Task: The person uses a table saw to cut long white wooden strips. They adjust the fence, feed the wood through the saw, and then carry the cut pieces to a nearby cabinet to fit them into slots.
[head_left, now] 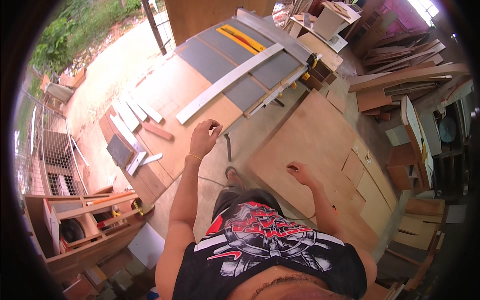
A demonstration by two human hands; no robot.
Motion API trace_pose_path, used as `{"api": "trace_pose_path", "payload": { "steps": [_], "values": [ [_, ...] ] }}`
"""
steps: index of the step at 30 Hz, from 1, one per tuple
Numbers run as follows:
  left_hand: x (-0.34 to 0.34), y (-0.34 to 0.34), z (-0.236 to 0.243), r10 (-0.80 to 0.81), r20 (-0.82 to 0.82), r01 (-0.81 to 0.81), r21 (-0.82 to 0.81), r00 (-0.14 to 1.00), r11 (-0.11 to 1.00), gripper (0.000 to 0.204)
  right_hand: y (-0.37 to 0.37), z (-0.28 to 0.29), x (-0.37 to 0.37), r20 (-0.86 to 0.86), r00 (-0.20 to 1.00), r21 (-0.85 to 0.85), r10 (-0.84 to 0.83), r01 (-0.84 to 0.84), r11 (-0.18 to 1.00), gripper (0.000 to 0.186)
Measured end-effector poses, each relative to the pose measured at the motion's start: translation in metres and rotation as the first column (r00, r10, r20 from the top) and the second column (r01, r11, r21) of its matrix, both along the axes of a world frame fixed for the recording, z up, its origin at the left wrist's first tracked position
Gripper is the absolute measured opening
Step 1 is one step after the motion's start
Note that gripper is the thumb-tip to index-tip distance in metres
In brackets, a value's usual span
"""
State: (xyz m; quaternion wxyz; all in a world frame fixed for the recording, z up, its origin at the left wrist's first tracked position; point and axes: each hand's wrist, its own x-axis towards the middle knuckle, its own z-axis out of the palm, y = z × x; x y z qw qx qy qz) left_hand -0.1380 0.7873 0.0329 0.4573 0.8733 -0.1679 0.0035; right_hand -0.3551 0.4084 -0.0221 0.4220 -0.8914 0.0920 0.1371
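Note:
My left hand [204, 137] hovers at the near edge of the wooden table extension [220, 112], fingers loosely bent with a gap at the thumb; nothing shows in it. A long white board [230, 82] lies slantwise across the extension and the grey saw table [210, 55], its near end just beyond that hand. Over a large brown plywood sheet [300, 135] hangs my right hand [298, 172], loosely curled and seemingly holding nothing. Around the saw table's yellow insert [241, 39] the grey top is flat, and a metal fence [272, 35] runs along its far right side.
Left on the extension lie white strips [127, 115], a reddish-brown strip [157, 131] and a dark square block [120, 150]. A wooden frame with tools [100, 220] stands at lower left. Stacked boards [405, 60] and cabinet parts [417, 145] crowd the right. A cable [212, 181] crosses the floor.

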Motion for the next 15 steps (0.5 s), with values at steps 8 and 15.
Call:
{"api": "trace_pose_path", "payload": {
  "steps": [8,15],
  "values": [
    [0.122,-0.066,0.008,0.068,0.168,-0.098,0.177,0.983,0.979,0.026,-0.081,0.042,0.152,0.221,0.975,-0.186,-0.005,0.047,0.981,0.025],
    [0.212,-0.159,-0.031,0.112,0.428,-0.234,0.244,0.897,0.941,0.041,-0.150,0.063,0.323,0.373,0.900,-0.432,0.226,-0.046,0.900,0.022]
  ]
}}
